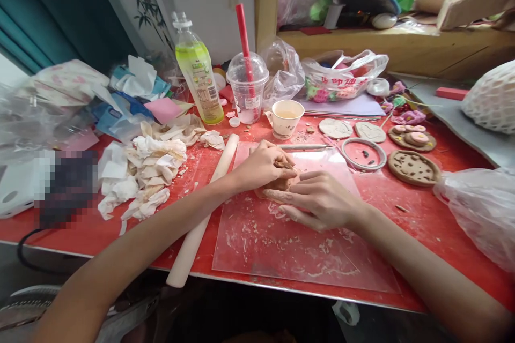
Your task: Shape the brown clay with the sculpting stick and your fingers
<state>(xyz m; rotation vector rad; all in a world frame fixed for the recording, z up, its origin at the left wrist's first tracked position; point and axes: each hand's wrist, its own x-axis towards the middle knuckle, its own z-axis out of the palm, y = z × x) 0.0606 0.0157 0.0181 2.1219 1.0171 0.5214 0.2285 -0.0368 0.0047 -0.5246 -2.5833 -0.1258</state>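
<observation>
My left hand is closed, its thumb and fingers pinching brown clay over the middle of a clear plastic sheet. Below the pinch lies a larger lump of brown clay, partly hidden by both hands. My right hand rests palm down beside it, fingers stretched out and their tips touching the near side of the lump. Dried clay smears and crumbs mark the sheet. Left of the sheet a wooden rolling pin lies at a slant, one end over the table's front edge.
Behind the hands stand a paper cup of cloudy liquid, a plastic cup with a red straw, and a green-yellow bottle. Right are a ring and a round clay piece. Crumpled tissues lie left.
</observation>
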